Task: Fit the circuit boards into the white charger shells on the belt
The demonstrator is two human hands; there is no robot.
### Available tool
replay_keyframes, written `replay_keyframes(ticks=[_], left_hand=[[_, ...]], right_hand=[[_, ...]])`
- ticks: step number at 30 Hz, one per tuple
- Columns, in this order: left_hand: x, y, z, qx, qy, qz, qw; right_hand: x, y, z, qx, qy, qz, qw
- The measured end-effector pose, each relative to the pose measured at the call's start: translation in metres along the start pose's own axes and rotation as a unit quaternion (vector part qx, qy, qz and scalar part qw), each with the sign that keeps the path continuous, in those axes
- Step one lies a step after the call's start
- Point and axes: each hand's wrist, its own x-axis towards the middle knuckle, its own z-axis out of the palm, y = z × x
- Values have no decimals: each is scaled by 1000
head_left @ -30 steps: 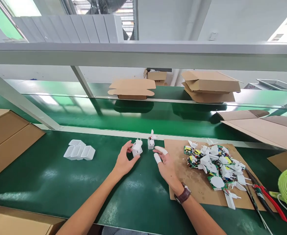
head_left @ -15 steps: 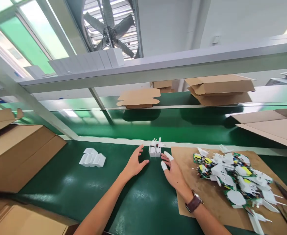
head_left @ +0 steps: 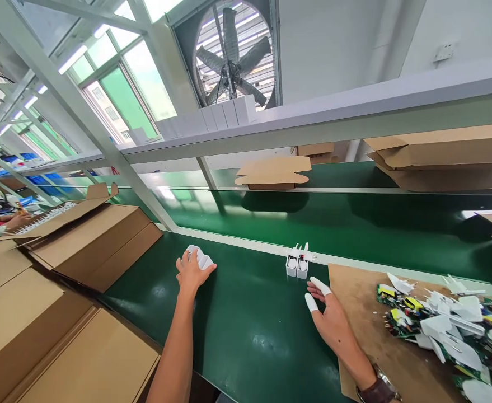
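My left hand (head_left: 192,273) reaches over a small group of white plastic cases (head_left: 202,258) on the green bench, fingers and thumb curved around them and partly hiding them. To the right, two upright white plastic cases (head_left: 296,267) stand side by side, with white pieces with prongs (head_left: 299,252) at their tops. Just in front of these is my right hand (head_left: 327,308), open and holding nothing. White covers sit on its thumb and a finger.
Brown cardboard (head_left: 355,336) at right bears a heap of circuit boards and white plastic parts (head_left: 443,324). Large cardboard boxes (head_left: 98,240) line the left side. A green belt (head_left: 249,221) runs behind, under a shelf (head_left: 313,129). A co-worker's hand (head_left: 17,221) shows far left.
My left hand has moved left from beside the two upright cases onto the group of white cases. My right hand stays near the upright pair. The view has turned left.
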Motion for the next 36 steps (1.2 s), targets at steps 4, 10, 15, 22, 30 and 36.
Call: replay_keyframes(ticks=[4,10,15,22,30,36], left_hand=[[-3,14,4,-6,25,42,999],[-34,57,17,-20,46,105,993],[-53,83,18,-4,25,140,990],[-23,87,-2,-8,-7,142,990],[-27,114,-17,-61,5,244,968],[-79,117,19,-101,-47,400,910]], right_hand=[[1,2,0,6,9,-10,1000],[1,-2,0,7,8,-20,1000],[1,0,1,5,16,-47,999],[0,-1,1,-19,13,-85,996],[-4,-9,-1,-71,-4,-119,990],[-5,-26,-17,-148,-25,-142,978]])
